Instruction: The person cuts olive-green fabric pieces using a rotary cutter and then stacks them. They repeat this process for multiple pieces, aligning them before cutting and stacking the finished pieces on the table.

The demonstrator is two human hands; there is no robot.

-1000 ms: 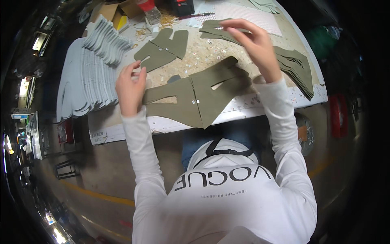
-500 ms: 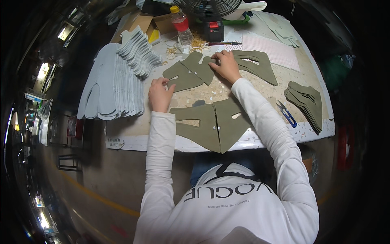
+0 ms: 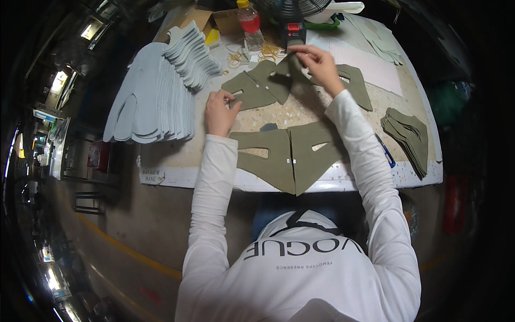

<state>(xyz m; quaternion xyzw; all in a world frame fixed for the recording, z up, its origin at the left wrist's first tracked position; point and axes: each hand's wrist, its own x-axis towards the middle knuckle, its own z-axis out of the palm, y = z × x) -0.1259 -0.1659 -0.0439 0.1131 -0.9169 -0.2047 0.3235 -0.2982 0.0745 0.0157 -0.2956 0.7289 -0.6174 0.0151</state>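
Observation:
My right hand (image 3: 321, 67) is lifted over the far middle of the table, its fingers pinching the top of an olive fabric piece (image 3: 291, 68) that tilts up off the surface. My left hand (image 3: 219, 114) rests at the left end of another olive piece with a slot (image 3: 245, 90), thumb apart from bent fingers. A narrow seam divides that piece from its neighbour, and small white stickers lie by it. Nearer me lie two more slotted olive pieces, a left one (image 3: 257, 155) and a right one (image 3: 316, 155), edge to edge with a sticker each.
Stacked grey fabric pieces (image 3: 153, 102) stand at the left. A pile of olive pieces (image 3: 407, 137) sits at the right, beside blue thread snips (image 3: 385, 153) partly behind my sleeve. A bottle (image 3: 251, 27), rubber bands (image 3: 271, 52) and a fan (image 3: 295, 32) are at the back.
My right hand has risen and moved farther away, lifting the olive piece's edge from the table. My left hand stays at the left piece's end. The whole view has shifted slightly.

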